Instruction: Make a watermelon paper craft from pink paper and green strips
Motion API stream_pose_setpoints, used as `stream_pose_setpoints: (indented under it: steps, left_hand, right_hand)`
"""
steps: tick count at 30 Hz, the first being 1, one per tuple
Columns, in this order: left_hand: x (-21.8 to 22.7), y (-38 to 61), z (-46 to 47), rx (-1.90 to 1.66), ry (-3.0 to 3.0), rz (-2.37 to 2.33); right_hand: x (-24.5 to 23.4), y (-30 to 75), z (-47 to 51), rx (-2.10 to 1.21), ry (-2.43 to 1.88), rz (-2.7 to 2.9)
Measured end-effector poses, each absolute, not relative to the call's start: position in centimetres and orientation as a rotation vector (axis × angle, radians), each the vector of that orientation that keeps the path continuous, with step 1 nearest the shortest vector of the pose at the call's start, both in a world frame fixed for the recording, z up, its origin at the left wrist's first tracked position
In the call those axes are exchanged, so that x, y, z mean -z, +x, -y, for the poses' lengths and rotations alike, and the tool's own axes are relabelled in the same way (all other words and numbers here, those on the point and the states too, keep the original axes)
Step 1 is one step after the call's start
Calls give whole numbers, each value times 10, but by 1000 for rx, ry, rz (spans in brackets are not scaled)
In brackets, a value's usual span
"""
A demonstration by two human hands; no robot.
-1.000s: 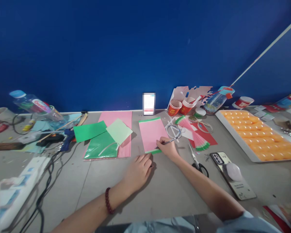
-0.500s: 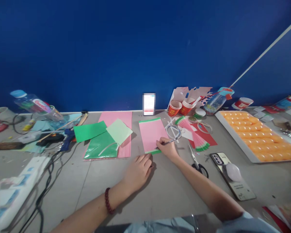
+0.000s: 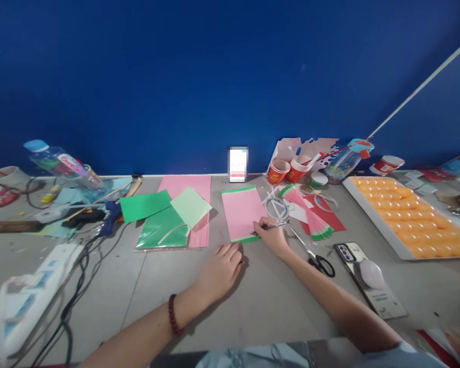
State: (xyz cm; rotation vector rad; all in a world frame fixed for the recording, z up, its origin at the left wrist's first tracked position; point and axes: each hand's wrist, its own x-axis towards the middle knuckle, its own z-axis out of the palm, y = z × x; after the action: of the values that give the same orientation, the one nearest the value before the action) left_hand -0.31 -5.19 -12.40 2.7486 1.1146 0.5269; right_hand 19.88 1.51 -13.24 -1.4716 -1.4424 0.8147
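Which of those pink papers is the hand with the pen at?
The smaller pink sheet, showing green along its far and near edges, partly under the right hand. The larger pink paper, farther left, has a pale green square over it.

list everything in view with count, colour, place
sheet: one, pink and green, centre
pen: one, silver, centre
scissors: one, black handles, right
papers: several, green and pink, left
fringed strip: one, pink and green, right
screen: one, white, back centre
cups: several, red, back right
bottles: two, clear, back left, back right
phone: one, pale, right
tray: one, white with orange rows, right
power strip: one, white, left
other clutter: uncountable, mixed, both sides
left hand: one, bare, centre
right hand: one, bare, holding pen
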Motion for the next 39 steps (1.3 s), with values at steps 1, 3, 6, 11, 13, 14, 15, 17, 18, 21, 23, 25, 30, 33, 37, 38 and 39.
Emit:
stream_pose_setpoints:
  steps: [1,3,6,11,13,14,15,17,18,21,23,25,30,33,37,38,39]
  left_hand:
    - [124,-3,52,-518,2747,-1118]
    - [123,-3,53,-502,2745,-1125]
    - [123,-3,53,-501,2740,-1127]
    - [124,-3,53,-503,2735,-1128]
    - [125,-3,53,-487,2736,-1131]
    - [125,-3,53,-479,2736,-1132]
    - [125,-2,53,-475,2736,-1133]
    - [125,-2,53,-475,2739,-1131]
    - [125,-2,53,-481,2741,-1131]
    - [125,-2,53,-515,2739,-1125]
    - [125,-2,53,-533,2734,-1123]
    - [124,-2,53,-531,2734,-1129]
    - [122,-2,53,-516,2731,-1119]
    - [123,-2,53,-537,2723,-1122]
    - [124,-2,53,-542,2726,-1123]
    - [125,-2,53,-542,2729,-1121]
    - [125,-2,53,-540,2732,-1118]
  right_hand:
    - [133,199,-15,-783,-1474,1451]
    - [136,198,-15,-758,-1471,1460]
    - [139,198,-16,-774,-1460,1458]
    - [141,199,-16,-769,-1462,1458]
    - [141,199,-16,-776,-1459,1462]
    - [141,199,-16,-779,-1457,1465]
    - [140,199,-16,-781,-1455,1466]
    - [139,198,-15,-783,-1454,1467]
    - [138,198,-15,-784,-1455,1467]
    - [136,197,-15,-782,-1459,1470]
    - [135,197,-15,-777,-1461,1474]
    - [135,197,-15,-773,-1463,1480]
    - [134,198,-15,-766,-1467,1489]
    - [133,197,-15,-762,-1465,1492]
    - [133,198,-15,-759,-1468,1485]
    - [134,199,-15,-757,-1471,1477]
    - [134,200,-15,-753,-1474,1466]
